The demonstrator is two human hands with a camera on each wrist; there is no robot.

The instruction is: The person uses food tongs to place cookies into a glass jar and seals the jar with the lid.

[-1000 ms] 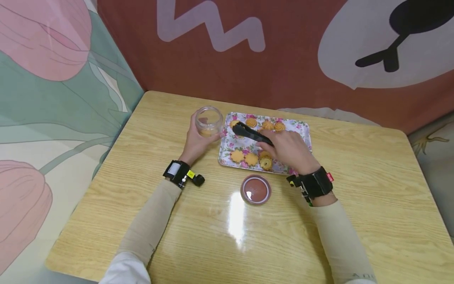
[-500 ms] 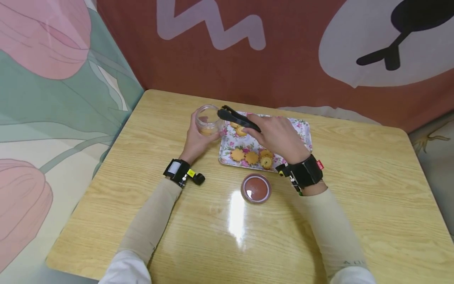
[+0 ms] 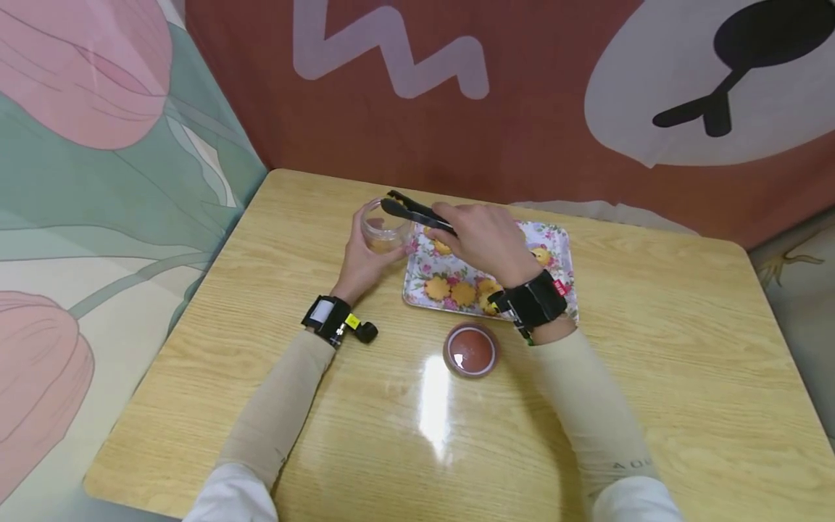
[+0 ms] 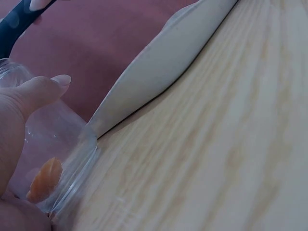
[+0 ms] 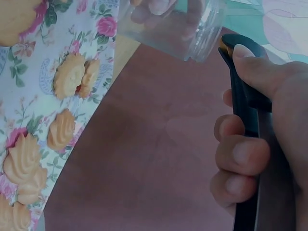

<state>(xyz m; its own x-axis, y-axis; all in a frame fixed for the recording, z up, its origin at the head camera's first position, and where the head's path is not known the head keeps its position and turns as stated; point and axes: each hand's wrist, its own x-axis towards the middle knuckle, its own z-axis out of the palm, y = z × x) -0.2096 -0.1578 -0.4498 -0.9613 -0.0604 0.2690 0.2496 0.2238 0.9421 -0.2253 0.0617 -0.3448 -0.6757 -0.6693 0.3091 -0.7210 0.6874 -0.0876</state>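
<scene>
My left hand (image 3: 363, 262) grips a clear jar (image 3: 381, 235) beside the tray, fingers and thumb curled round its side. Inside the jar a cookie (image 4: 45, 180) lies near the bottom. My right hand (image 3: 489, 239) holds black tongs (image 3: 420, 215), thumb on one arm and fingers round the other. The tips of the tongs are over the jar's mouth, with a cookie (image 5: 225, 48) pinched between them, mostly hidden. A floral tray (image 3: 417, 264) lies partly under my right hand. Several cookies (image 3: 463, 293) are spread on it, plain flower shapes in front and piped swirls (image 5: 62, 129) elsewhere.
A reddish-brown round lid (image 3: 471, 350) rests on the wooden table (image 3: 365, 420) in front of the tray. Behind the table's far edge rises a red-brown wall covering (image 3: 541, 130) with printed shapes. Another printed panel (image 3: 130, 181) stands along the left.
My right hand has carried the tongs leftward from the tray's back-left cookies to over the jar's mouth, a cookie in their tips. The left hand and jar have stayed in place.
</scene>
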